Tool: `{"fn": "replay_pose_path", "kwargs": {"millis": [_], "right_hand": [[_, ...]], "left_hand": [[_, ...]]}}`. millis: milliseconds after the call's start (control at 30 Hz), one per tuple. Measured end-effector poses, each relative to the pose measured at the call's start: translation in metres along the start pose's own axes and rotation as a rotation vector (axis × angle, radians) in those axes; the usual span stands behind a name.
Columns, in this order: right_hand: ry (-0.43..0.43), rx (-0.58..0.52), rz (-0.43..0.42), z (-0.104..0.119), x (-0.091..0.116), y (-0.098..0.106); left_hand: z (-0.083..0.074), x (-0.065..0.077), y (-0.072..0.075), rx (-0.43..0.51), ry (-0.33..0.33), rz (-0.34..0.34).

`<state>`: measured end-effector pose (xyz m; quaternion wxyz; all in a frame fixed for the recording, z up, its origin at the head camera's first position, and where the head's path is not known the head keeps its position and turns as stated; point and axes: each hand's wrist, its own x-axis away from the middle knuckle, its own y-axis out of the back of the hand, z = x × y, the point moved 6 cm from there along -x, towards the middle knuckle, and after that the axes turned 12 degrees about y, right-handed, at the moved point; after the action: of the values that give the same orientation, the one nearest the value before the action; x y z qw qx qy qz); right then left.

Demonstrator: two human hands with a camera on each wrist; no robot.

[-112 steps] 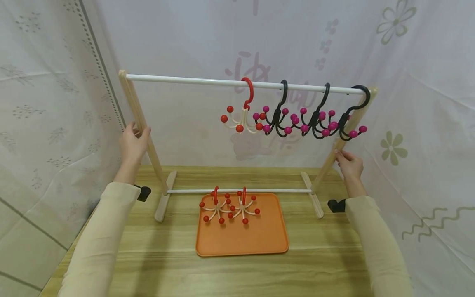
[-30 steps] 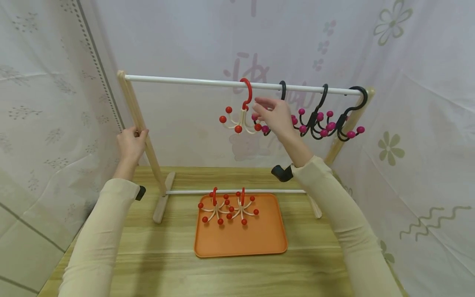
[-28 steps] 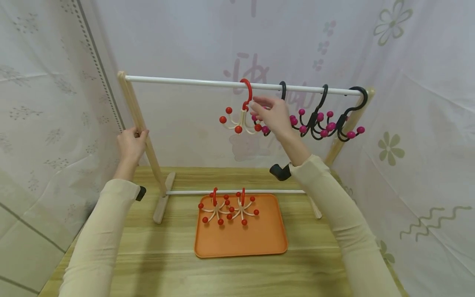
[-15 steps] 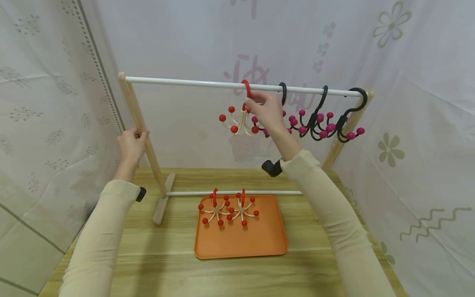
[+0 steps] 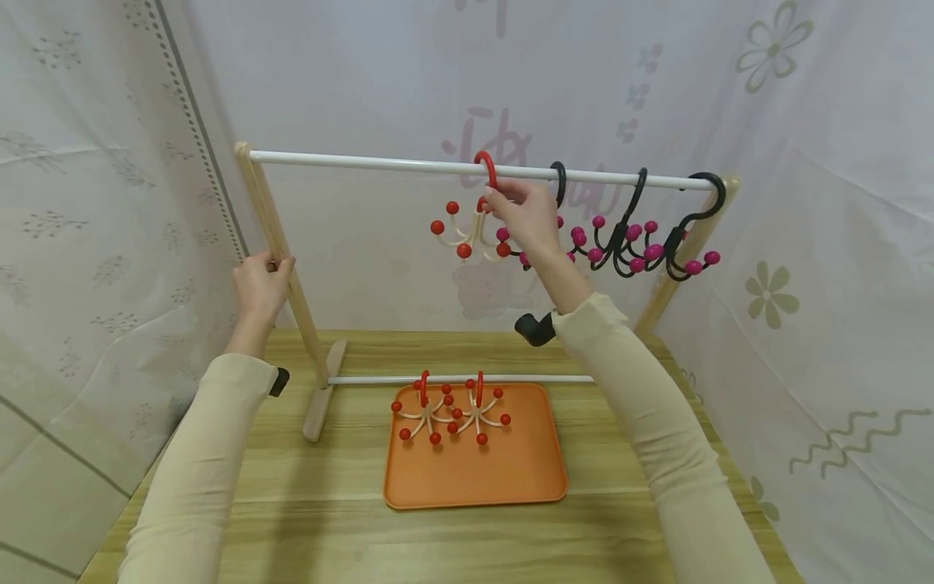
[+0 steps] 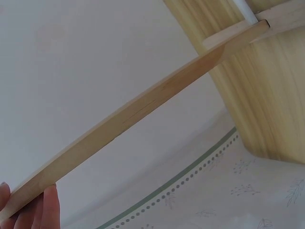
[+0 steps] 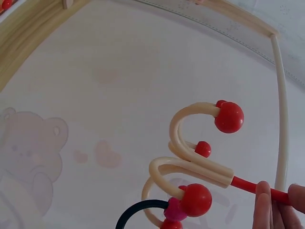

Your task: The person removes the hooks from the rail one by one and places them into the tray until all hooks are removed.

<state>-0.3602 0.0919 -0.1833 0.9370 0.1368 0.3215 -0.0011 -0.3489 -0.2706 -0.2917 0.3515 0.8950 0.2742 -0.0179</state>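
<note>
Head view. Your right hand (image 5: 527, 212): thumb and fingers pinching the red hook (image 5: 490, 172) of one cream hanger with red balls (image 5: 477, 229). That hook arches over the upper rail (image 5: 365, 164), right of its middle; whether it bears on the rail, you cannot tell from here. Your left hand (image 5: 261, 288): gripping the left post (image 5: 272, 219), partway up. Three black hangers with pink balls, hooked on the same rail to the right: the nearest (image 5: 560, 182) partly behind your right hand, the middle one (image 5: 620, 239), and the last (image 5: 674, 239) by the right post (image 5: 660, 296). One orange tray (image 5: 477, 478), on the wooden tabletop (image 5: 350, 535). Two further cream hangers on the tray, side by side: left (image 5: 426, 415), right (image 5: 477, 417), hooks upward. One lower rod (image 5: 372, 380), white, behind them. One pale printed curtain (image 5: 365, 259), at the back.

Left wrist view. The left post, slanting across; your left thumb and fingers on opposite sides of it, at the lower corner.

Right wrist view. The held hanger, tilted, its red hook between your right thumb and fingers, next to the upper rail. One black arm with a pink ball, overlapping the hanger's red balls.
</note>
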Motion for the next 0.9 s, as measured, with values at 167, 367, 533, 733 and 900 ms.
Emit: {"fn": "replay_pose_path", "kwargs": {"millis": [167,367,533,733,900], "right_hand": [[0.022,-0.062,0.008,0.009,0.0,0.0],[0.032,-0.105,0.067,0.038,0.012,-0.005],[0.013,-0.143,0.134,0.042,0.024,-0.012],[-0.027,-0.165,0.195,0.009,0.037,-0.016],[-0.04,-0.15,0.219,-0.014,0.052,-0.012]], "left_hand": [[0.0,0.0,0.0,-0.005,0.004,-0.012],[-0.001,0.0,0.0,0.004,0.019,-0.012],[-0.001,0.001,0.0,0.001,0.026,-0.008],[-0.003,0.001,0.001,0.004,-0.002,-0.013],[-0.003,0.001,0.0,0.006,-0.011,-0.017]]}}
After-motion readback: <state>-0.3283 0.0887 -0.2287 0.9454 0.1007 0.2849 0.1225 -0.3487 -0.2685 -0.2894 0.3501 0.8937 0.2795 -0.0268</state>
